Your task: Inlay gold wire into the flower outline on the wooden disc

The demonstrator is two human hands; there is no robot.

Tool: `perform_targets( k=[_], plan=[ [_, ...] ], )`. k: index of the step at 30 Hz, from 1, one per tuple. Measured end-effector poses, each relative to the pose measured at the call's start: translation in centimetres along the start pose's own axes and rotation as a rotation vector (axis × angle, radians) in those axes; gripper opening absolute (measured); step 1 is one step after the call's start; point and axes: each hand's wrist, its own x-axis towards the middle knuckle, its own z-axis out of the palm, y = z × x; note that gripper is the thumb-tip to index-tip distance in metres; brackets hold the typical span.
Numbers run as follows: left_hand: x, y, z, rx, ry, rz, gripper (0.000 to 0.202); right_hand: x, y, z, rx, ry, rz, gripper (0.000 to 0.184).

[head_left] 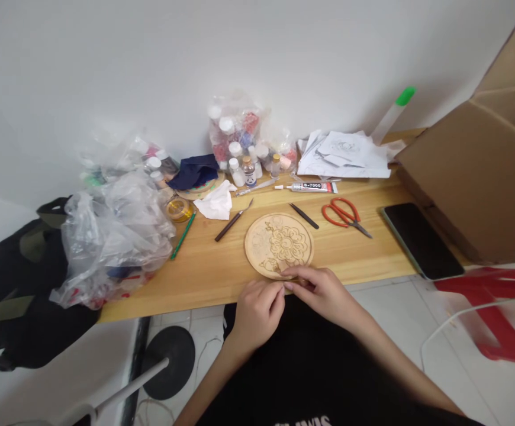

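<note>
A round wooden plaque [290, 242] with a raised gold-brown flower outline lies near the table's front edge. Just in front of it, my left hand [260, 309] is closed, its thumb and forefinger pinched. My right hand [325, 291] meets it there, with thumb and forefinger close together and fingertips at the plaque's lower rim. Whatever is between the fingers is too small or hidden to make out. Behind the plaque lie black tweezers [304, 216], and to its left a dark-handled pointed tool [234, 221]. Red-handled scissors [347, 215] rest to the right.
Along the wall stand bagged small bottles [236, 139], a glue tube [313, 187] and paper sketches [341, 154]. Left are a plastic bag [119, 231], a green pencil [183, 236], tape [179, 209] and white tissue [216, 200]. A phone [421, 239] and cardboard box [475, 177] are right.
</note>
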Motion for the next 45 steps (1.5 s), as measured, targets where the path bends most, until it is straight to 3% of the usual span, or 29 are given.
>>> perform_targets(
  k=[4, 9, 14, 20, 26, 33, 45],
  plan=[
    [0.1, -1.0, -0.8, 0.008, 0.055, 0.024, 0.017, 1.1, -1.3, -0.6, -0.108, -0.081, -0.153, 0.023],
    [0.0, -2.9, -2.2, 0.072, 0.095, 0.009, 0.015, 3.6, -3.1, -1.3, -0.481, -0.293, -0.410, 0.025],
    [-0.4, -4.0, -2.1, 0.170, 0.141, -0.034, 0.027, 4.9, -3.2, -0.2, -0.760, -0.456, -0.578, 0.018],
    [-0.8, -4.2, -0.9, 0.212, 0.219, -0.006, 0.052, 3.3, -2.2, 2.0, -0.416, -0.374, -0.612, 0.023],
    [-0.8, -4.3, -0.9, 0.192, 0.217, 0.002, 0.050, 3.3, -1.0, 3.6, -0.187, -0.197, -0.695, 0.022],
    [-0.6, -4.4, -1.2, 0.151, 0.184, 0.020, 0.046, 3.1, 0.0, 5.2, -0.190, -0.150, -0.767, 0.019],
    [-0.4, -4.2, -1.2, 0.172, 0.174, 0.001, 0.039, 3.3, 0.4, 5.2, -0.213, -0.168, -0.786, 0.014]
  ],
)
